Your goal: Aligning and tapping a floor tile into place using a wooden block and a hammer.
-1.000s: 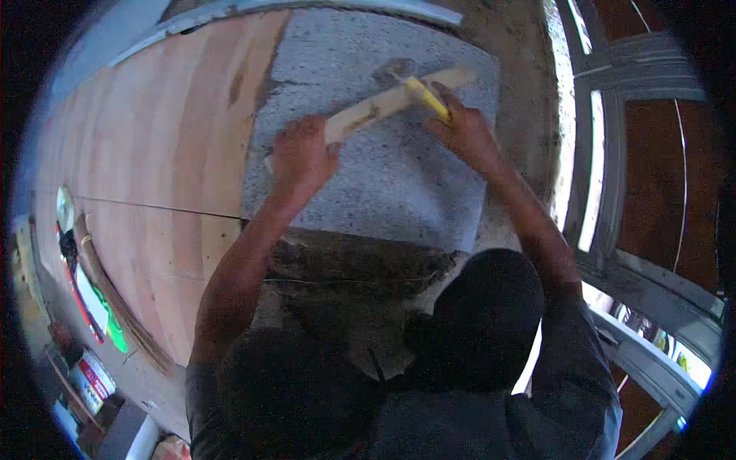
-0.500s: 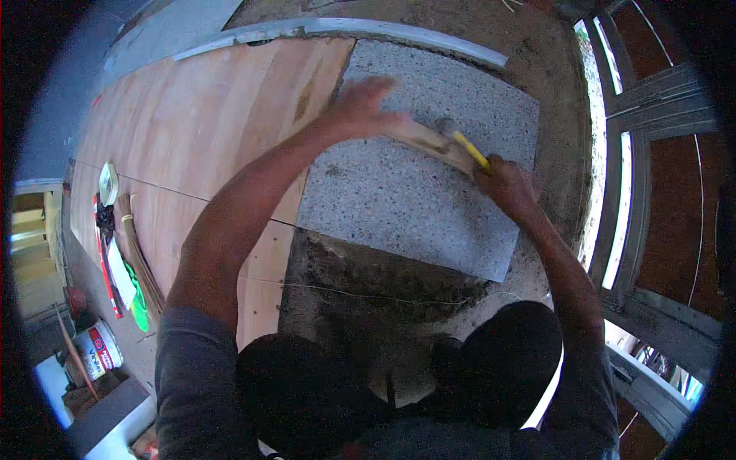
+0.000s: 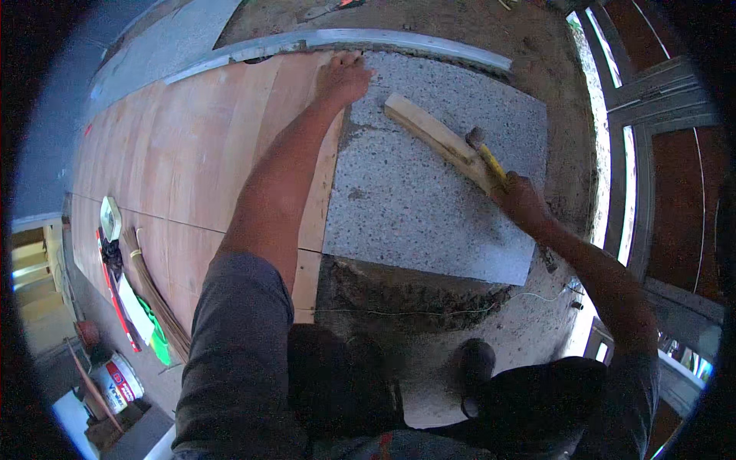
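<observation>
A large speckled grey slab (image 3: 429, 207) lies beside pale wooden boards (image 3: 207, 130) that cover the floor on the left. My left hand (image 3: 345, 79) rests at the far corner where the boards and slab meet, its fingers bent down and the thumb apart, with nothing seen in it. Over on the slab's right side, my right hand (image 3: 525, 201) is closed round the yellow handle of a hammer (image 3: 491, 162). Along and under the hammer runs a wooden batten (image 3: 429, 132). Its near end is hidden by my right hand, so I cannot tell whether that hand grips it too.
A long pale metal bar (image 3: 383, 37) lies along the far edge. Dug dark soil (image 3: 383, 284) and a thin string border the slab's near side. At left are a tape roll (image 3: 110, 218), brown strips (image 3: 157, 284) and a white bucket (image 3: 119, 381). A timber frame (image 3: 636, 176) stands right.
My left hand has moved from above the batten's far end to the far corner by the boards. My right hand still holds the hammer. The view has shifted slightly.
</observation>
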A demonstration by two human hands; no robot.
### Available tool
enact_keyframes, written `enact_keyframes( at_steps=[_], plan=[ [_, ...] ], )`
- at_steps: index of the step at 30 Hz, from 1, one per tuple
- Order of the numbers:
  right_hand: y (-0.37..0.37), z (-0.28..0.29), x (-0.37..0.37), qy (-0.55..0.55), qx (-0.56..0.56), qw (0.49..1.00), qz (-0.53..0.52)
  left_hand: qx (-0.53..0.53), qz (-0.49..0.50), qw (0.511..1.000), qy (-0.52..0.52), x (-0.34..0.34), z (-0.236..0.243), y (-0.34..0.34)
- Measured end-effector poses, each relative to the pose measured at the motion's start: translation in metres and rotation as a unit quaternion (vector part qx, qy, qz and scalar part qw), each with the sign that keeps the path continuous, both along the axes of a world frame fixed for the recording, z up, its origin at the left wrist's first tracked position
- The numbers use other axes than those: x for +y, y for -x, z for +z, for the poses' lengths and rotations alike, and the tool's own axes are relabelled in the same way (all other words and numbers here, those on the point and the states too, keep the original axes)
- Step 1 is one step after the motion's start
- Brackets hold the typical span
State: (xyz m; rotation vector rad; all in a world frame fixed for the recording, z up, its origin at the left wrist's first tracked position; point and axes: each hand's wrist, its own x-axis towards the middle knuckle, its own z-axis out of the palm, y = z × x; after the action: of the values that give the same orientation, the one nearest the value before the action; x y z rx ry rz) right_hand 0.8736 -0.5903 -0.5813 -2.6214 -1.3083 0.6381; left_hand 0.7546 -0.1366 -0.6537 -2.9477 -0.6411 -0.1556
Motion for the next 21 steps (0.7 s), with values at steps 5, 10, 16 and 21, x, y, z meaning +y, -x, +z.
enact_keyframes(
  at_steps=[5, 10, 16, 21],
  plan=[
    [0.005, -0.006, -0.004, 0.006, -0.04, 0.999, -0.001, -0.001, 0.016, 1.0, 0.01, 0.001, -0.002, 0.001],
    [0.026, -0.006, 0.002, -0.054, -0.032, 0.997, -0.046, 0.019, -0.008, 1.0, 0.021, -0.001, 0.005, 0.004],
    [0.044, -0.002, 0.024, -0.042, -0.047, 0.995, -0.082, 0.027, -0.002, 1.0, 0.006, 0.001, 0.003, 0.004],
    [0.042, 0.003, 0.03, -0.06, 0.006, 0.993, -0.099, 0.021, 0.009, 0.999, 0.048, 0.006, -0.006, 0.002]
  ],
)
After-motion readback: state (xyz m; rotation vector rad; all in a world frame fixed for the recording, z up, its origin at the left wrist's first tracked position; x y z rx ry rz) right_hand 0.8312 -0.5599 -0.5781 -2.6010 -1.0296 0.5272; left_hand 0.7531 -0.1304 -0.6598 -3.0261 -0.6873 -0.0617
